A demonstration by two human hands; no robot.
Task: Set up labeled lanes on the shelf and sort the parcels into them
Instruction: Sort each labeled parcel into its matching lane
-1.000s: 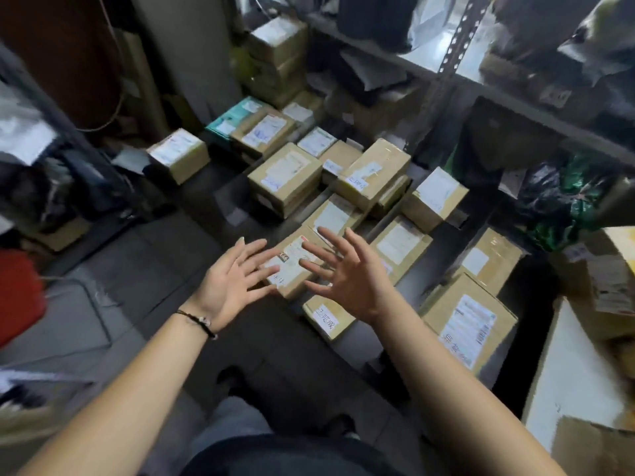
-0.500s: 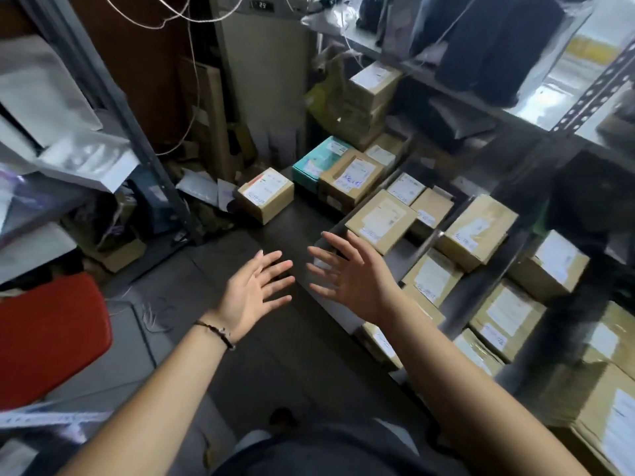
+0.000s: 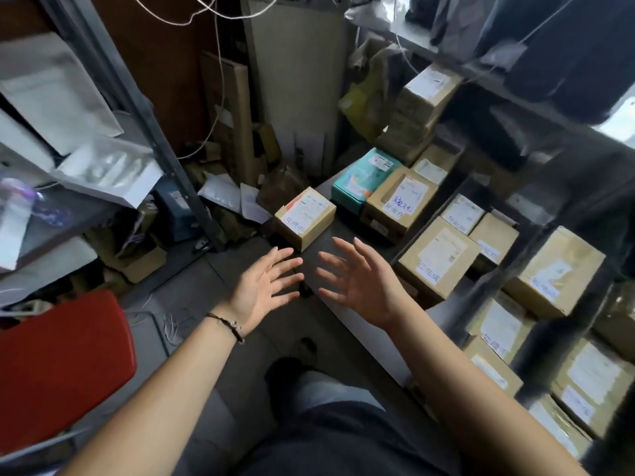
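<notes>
Both of my hands hover empty with fingers spread, just short of a small cardboard parcel (image 3: 305,218) that stands alone at the near left end of the low shelf (image 3: 343,269). My left hand (image 3: 264,286) is palm-in on the left, my right hand (image 3: 357,281) faces it. Behind the parcel lie a teal box (image 3: 364,175) and a brown box with handwritten blue marks (image 3: 400,201). To the right, several labelled cardboard parcels sit in rows, such as a flat one (image 3: 438,257) and a larger one (image 3: 553,269).
A grey metal shelf upright (image 3: 137,108) slants at the left, with white mailer bags (image 3: 106,170) on its shelves. A red seat (image 3: 62,369) is at the lower left. Flattened cardboard and papers litter the floor corner. A dark upper shelf overhangs the right.
The view has swung left and up along the shelf. Both hands stay open and close together, now nearer the lone small parcel at the shelf's end.
</notes>
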